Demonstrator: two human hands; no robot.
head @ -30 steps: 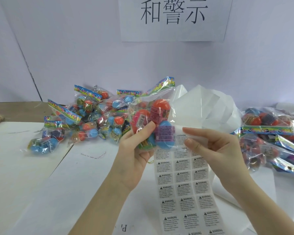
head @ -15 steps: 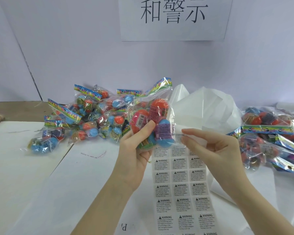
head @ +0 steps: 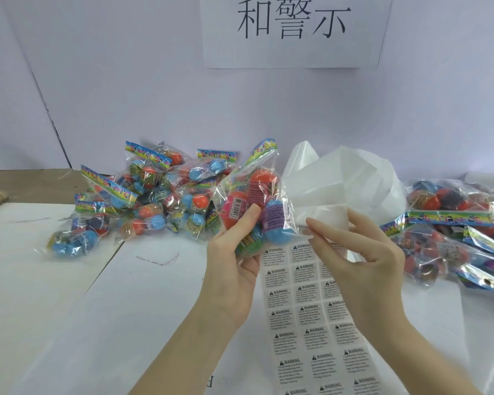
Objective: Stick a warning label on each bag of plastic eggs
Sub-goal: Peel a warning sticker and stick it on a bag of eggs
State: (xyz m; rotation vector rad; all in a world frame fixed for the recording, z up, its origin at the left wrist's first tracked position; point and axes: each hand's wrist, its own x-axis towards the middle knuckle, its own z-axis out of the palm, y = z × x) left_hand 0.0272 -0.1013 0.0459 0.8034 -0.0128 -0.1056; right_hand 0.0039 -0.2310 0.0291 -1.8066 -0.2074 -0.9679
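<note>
The left hand [head: 234,263] is holding up one bag of plastic eggs [head: 251,201], with its thumb curled over the front and its fingers behind. It is lifting the bag off the table [head: 54,323], probably so the clear front is facing up and is easy to reach. Inside this bag a pink egg with a barcode, an orange egg, a blue and purple egg and a green one are sitting close together.

The right hand [head: 362,260] is just beside the bag, with its fingers mostly straight and the thumb reaching toward the fingertips. A clear warning label seems to be sitting at those fingertips, but it is too see-through to be sure. The hand is likely bringing it to the bag.

The sheet of warning labels [head: 305,317] is lying flat under both hands, so the next sticker is close. Crumpled white backing paper [head: 342,181] is piling up behind.

A pile of egg bags [head: 143,201] is lying on the left and another pile [head: 454,223] on the right, probably to keep done and not-done bags apart; which is which I cannot tell
</note>
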